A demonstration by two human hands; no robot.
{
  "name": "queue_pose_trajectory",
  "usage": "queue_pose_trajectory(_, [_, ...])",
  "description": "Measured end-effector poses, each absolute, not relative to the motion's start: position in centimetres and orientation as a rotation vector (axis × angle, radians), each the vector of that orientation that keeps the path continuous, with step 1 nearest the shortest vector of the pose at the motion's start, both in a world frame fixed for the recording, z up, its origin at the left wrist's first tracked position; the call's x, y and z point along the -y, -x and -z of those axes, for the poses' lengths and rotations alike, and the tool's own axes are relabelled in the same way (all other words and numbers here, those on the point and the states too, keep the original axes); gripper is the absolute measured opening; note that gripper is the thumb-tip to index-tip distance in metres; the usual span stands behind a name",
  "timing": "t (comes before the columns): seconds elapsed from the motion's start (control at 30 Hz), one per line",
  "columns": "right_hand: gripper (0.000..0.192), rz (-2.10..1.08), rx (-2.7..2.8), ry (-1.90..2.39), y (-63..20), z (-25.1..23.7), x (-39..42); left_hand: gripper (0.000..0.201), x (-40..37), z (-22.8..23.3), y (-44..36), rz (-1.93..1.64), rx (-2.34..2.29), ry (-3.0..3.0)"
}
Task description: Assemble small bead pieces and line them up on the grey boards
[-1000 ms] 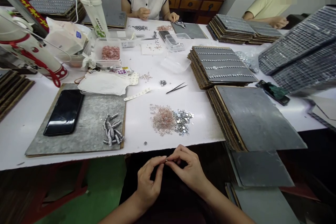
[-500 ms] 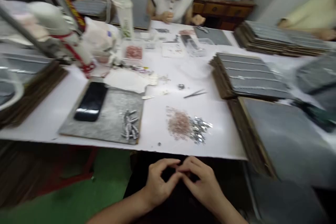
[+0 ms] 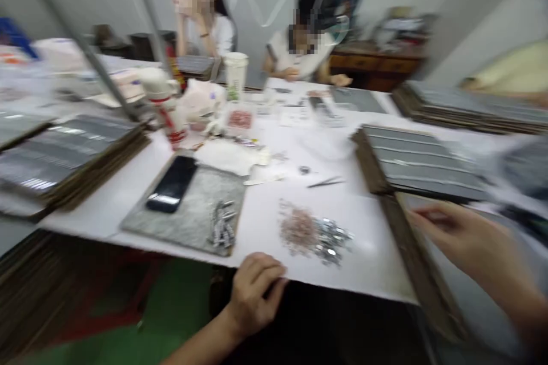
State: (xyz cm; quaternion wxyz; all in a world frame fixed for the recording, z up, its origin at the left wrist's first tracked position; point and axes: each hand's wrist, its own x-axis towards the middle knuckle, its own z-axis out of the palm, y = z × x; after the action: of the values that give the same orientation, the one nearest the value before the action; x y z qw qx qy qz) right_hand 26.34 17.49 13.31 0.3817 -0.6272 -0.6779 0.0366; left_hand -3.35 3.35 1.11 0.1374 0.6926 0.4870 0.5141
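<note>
My left hand (image 3: 259,291) rests at the table's front edge with its fingers curled in and the thumb near the fingertips. Anything in that grip is hidden. Off to the right, my right hand (image 3: 462,239) is over the top grey board (image 3: 454,291) of a stack, near its left edge. Its thumb and fingers are drawn together in a pinch, and blur hides whatever may be between them. Between my hands, a pile of small pinkish pieces (image 3: 298,231) lies against a pile of shiny silver pieces (image 3: 331,239). Tweezers (image 3: 326,182) lie behind them.
A grey board (image 3: 188,222) at left carries a black phone (image 3: 172,183) and several silver metal pieces (image 3: 223,225). Board stacks (image 3: 419,159) stand at right and at far left (image 3: 77,154). A bottle (image 3: 162,105) and paper cup (image 3: 236,75) stand behind. Two people sit across the table.
My hands, fingertips together over my lap before, are now apart. The right has moved right and up to the board stack; the left is at the table edge. The view has tilted upward.
</note>
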Motion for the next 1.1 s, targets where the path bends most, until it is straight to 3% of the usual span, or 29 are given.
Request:
queue_pose_trajectory(0.07, [0.045,-0.236,1.784,1.85,-29.3,-13.2,-20.7,0.033,-4.6,-0.7,3.6,-1.5,-1.458,-2.075])
queue_pose_trajectory(0.23, [0.02,-0.265,1.712,2.017,-33.7,-10.0,-25.5,0.042,-6.4,0.7,3.1,-1.371,-1.653,-2.325])
queue_pose_trajectory(0.47, [0.028,-0.295,1.732,2.124,-34.1,-8.1,-25.6,0.059,-5.9,1.3,2.1,-0.957,-1.925,-2.38])
queue_pose_trajectory(0.63, [0.028,-0.305,1.734,2.164,-34.7,-8.2,-25.2,0.051,-6.3,1.8,2.5,-1.1,-1.846,-2.507])
queue_pose_trajectory(0.87, [0.016,-0.228,1.697,2.103,-34.4,-8.1,-25.0,0.02,-6.6,1.6,3.5,-1.478,-1.477,-2.646])
queue_pose_trajectory(1.1, [0.033,-0.333,1.76,2.016,-33.6,-9.2,-24.4,0.018,-5.0,0.3,3.7,-1.502,-1.473,-2.415])
